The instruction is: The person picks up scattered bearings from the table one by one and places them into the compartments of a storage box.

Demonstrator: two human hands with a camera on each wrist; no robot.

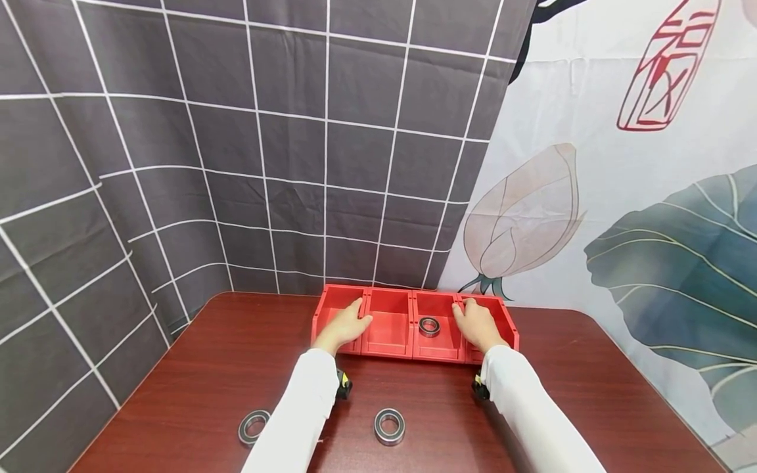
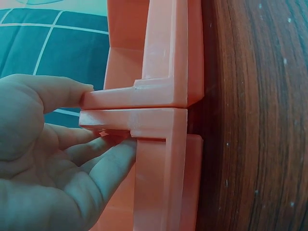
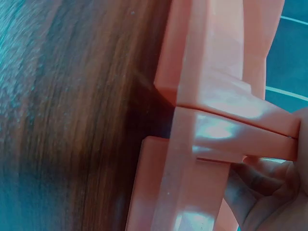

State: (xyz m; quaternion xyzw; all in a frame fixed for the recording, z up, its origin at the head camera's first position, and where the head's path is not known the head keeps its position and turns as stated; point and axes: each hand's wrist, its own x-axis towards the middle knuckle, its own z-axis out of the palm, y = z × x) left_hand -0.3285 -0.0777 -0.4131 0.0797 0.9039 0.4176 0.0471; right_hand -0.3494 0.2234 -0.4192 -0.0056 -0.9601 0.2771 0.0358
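Several red plastic bins (image 1: pixel 387 320) stand side by side in a row at the back of the table in the head view. My left hand (image 1: pixel 343 326) pinches the two adjoining side walls (image 2: pixel 134 118) of the leftmost bin and its neighbour, thumb on one side and fingers on the other. Likewise, my right hand (image 1: pixel 478 325) grips the touching walls (image 3: pixel 240 134) between the two rightmost bins; part of it is cut off in the right wrist view. One ball bearing (image 1: pixel 429 334) lies inside the bin just left of my right hand.
On the brown wooden table (image 1: pixel 432 407), a bearing (image 1: pixel 389 441) lies between my forearms. Another bearing (image 1: pixel 244 430) is beside the left sleeve, partly covered by it. Behind the bins hang a dark grid-patterned cloth (image 1: pixel 296 151) and a white flower-printed cloth (image 1: pixel 568 98).
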